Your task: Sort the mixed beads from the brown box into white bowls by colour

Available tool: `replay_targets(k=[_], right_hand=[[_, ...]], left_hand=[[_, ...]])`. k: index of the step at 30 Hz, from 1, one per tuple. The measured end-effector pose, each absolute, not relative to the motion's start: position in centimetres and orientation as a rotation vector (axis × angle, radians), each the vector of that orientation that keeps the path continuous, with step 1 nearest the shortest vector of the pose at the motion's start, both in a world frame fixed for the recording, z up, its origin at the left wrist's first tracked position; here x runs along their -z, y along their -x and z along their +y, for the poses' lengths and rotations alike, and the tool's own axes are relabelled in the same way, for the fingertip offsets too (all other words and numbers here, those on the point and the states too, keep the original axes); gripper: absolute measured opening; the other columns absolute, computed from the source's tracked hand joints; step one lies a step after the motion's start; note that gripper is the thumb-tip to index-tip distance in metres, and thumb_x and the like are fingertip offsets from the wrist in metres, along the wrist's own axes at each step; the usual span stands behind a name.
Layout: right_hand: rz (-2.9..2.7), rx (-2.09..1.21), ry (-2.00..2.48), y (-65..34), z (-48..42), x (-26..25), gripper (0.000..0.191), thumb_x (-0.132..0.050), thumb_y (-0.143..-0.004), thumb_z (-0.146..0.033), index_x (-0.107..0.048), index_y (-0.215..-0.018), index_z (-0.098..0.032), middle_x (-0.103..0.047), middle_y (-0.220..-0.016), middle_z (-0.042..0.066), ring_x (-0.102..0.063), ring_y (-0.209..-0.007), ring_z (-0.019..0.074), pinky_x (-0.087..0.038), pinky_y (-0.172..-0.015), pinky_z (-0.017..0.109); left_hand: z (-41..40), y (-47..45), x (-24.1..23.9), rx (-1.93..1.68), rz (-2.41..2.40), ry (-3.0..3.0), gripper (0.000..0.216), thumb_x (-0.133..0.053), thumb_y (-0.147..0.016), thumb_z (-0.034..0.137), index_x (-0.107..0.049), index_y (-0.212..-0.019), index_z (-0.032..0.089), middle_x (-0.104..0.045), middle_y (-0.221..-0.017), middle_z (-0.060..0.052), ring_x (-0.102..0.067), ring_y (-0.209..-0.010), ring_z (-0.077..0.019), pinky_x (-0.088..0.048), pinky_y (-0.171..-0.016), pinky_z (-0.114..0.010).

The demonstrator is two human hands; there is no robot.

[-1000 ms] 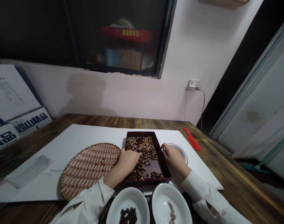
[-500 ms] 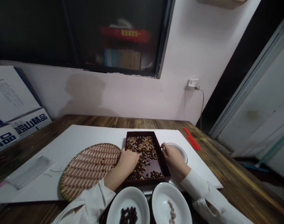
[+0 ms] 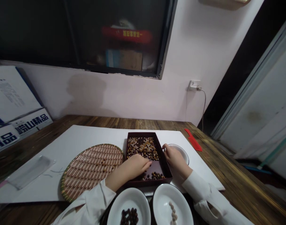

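Hands (image 3: 137, 165) at box (image 3: 161, 167) of beads (image 3: 143, 145), woven tray (image 3: 86, 175), white bowls (image 3: 160, 201)

Mid-left, wht carton (image 3: 31, 122): dk-blue "崂山精品" | L edge, adj. panel (image 3: 3, 138): "精品" | above, print too sm. | upper ctr, red strip (image 3: 146, 37): yel. chars, illeg.

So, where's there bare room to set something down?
Bare: the white board behind the woven tray, left of the dark box; also the wooden table right of the board, nearer than the red tool. Crowded: around the box, with the tray close left, a white bowl right, dark-bead bowl and pale-bead bowl in front, and the left forearm over a corner.
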State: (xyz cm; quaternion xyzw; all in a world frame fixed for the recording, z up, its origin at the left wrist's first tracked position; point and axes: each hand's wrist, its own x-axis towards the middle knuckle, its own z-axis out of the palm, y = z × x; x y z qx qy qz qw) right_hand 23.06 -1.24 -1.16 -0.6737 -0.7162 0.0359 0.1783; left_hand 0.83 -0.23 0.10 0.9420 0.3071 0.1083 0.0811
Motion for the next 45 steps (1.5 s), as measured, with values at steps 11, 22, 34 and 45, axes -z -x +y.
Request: replay_targets(k=[11,22,34,45], right_hand=[[-2.037,-0.084,1.896,-23.0,-1.3,1.2,0.022,-0.040,-0.087,-0.017,-0.058,-0.099,-0.017,-0.068,-0.083,0.007,-0.055,-0.070,0.0159,-0.028,-0.062,0.024],[-2.039,-0.067,1.855,-23.3,-1.1,1.7,0.020,-0.039,-0.089,-0.019,-0.057,-0.097,-0.018,-0.068,-0.085,0.007,-0.055,-0.072,0.0166,-0.028,-0.062,0.024],[-2.051,-0.071,1.879,-23.2,-1.2,1.4,0.021,-0.038,-0.089,-0.019,-0.057,-0.097,-0.016,-0.068,-0.085,0.008,-0.055,-0.071,0.0168,-0.028,-0.062,0.025],[-2.036,-0.073,1.874,-23.1,-1.2,1.4,0.021,-0.038,-0.088,-0.020,-0.056,-0.097,-0.017,-0.067,-0.083,0.007,-0.054,-0.071,0.0167,-0.028,-0.062,0.024]], left_hand=[[0.5,-0.4,-0.4,-0.165,0.570,-1.832,0.055,-0.037,-0.090,0.060,-0.034,-0.054,0.020,-0.037,-0.046,0.006,-0.035,-0.047,-0.0087,-0.031,-0.055,-0.026],[0.6,0.3,-1.0,0.015,0.334,-1.789,0.057,-0.045,-0.089,0.061,-0.058,-0.057,0.015,-0.048,-0.054,0.002,-0.039,-0.053,-0.0088,-0.032,-0.059,-0.026],[0.6,0.6,-1.2,0.083,0.379,-1.883,0.053,-0.055,-0.085,0.058,-0.058,-0.053,0.015,-0.050,-0.052,0.002,-0.034,-0.049,-0.0077,-0.025,-0.053,-0.027],[0.7,0.0,-0.6,0.036,0.277,-2.013,0.049,-0.062,-0.079,0.062,-0.069,-0.059,0.017,-0.059,-0.114,-0.003,-0.051,-0.114,-0.0208,-0.036,-0.099,-0.030]])
